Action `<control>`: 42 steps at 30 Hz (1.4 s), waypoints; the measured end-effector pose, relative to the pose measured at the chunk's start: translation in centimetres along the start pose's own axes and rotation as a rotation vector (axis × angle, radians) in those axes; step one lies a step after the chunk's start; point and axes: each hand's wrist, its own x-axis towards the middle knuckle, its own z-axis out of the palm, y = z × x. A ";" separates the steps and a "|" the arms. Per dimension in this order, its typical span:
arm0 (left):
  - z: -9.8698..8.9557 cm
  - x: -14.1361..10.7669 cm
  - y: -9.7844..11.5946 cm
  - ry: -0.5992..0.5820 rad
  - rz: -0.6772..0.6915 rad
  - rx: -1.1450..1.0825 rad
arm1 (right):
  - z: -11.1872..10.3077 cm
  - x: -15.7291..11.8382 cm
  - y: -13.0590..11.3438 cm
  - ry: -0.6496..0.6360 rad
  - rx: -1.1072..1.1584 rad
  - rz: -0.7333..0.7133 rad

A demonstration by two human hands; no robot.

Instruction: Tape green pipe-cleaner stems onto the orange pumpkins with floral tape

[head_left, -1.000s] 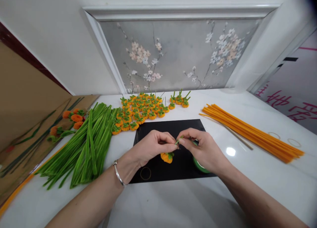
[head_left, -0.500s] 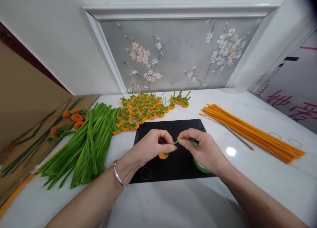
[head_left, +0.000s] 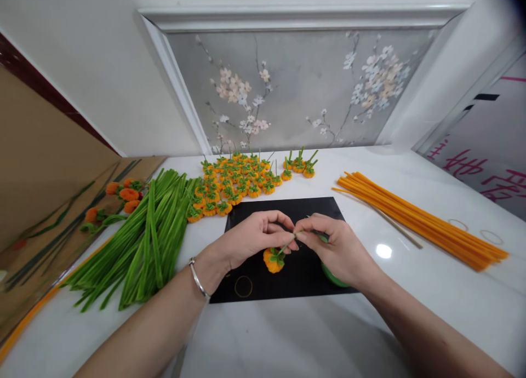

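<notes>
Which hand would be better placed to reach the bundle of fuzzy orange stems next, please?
Probably the right hand: the bundle of straight, fuzzy orange stems lies on its side, farther from the left hand. Both, though, have their fingers at the thin green stem of a small orange flower.

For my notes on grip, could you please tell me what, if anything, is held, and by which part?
The orange flower, by its thin stem, pinched where the left hand and right hand meet.
</notes>
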 end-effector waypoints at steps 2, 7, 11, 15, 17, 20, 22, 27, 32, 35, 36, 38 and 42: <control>-0.1 0.2 -0.2 -0.007 -0.020 -0.025 | 0.1 0.0 0.2 -0.002 0.001 0.010; 0.2 0.3 -0.5 0.064 0.017 -0.029 | 0.1 0.0 0.2 -0.006 0.042 0.050; 0.7 0.0 -0.3 0.100 0.058 0.022 | 0.0 0.0 0.0 -0.006 0.043 0.083; 0.8 -0.2 0.0 0.135 0.072 0.072 | -0.1 0.1 -0.1 -0.019 0.048 0.091; 0.8 -0.2 0.1 0.149 0.070 0.089 | -0.1 0.0 -0.2 -0.023 0.051 0.090; 0.8 -0.2 0.2 0.158 0.070 0.112 | -0.2 0.0 -0.3 -0.031 0.047 0.097; 0.8 -0.2 0.2 0.166 0.078 0.132 | -0.3 0.0 -0.4 -0.037 0.041 0.103; 0.8 -0.1 -0.2 0.193 0.093 0.195 | -0.3 0.0 -0.5 -0.044 0.031 0.094; 1.0 -0.1 0.0 0.141 0.081 0.264 | 0.0 -0.1 -0.5 -0.037 0.020 0.071; 1.1 -0.2 0.3 0.090 0.058 0.308 | 0.1 -0.1 -0.5 -0.035 -0.014 0.034; 1.1 -0.2 0.4 0.087 0.052 0.319 | 0.1 -0.1 -0.5 -0.036 -0.029 0.024; 1.1 -0.3 0.4 0.102 0.044 0.343 | 0.0 -0.1 -0.5 -0.041 -0.056 0.014; 1.1 -0.3 0.1 0.149 0.043 0.394 | -0.3 0.0 0.0 -0.080 -0.082 0.072</control>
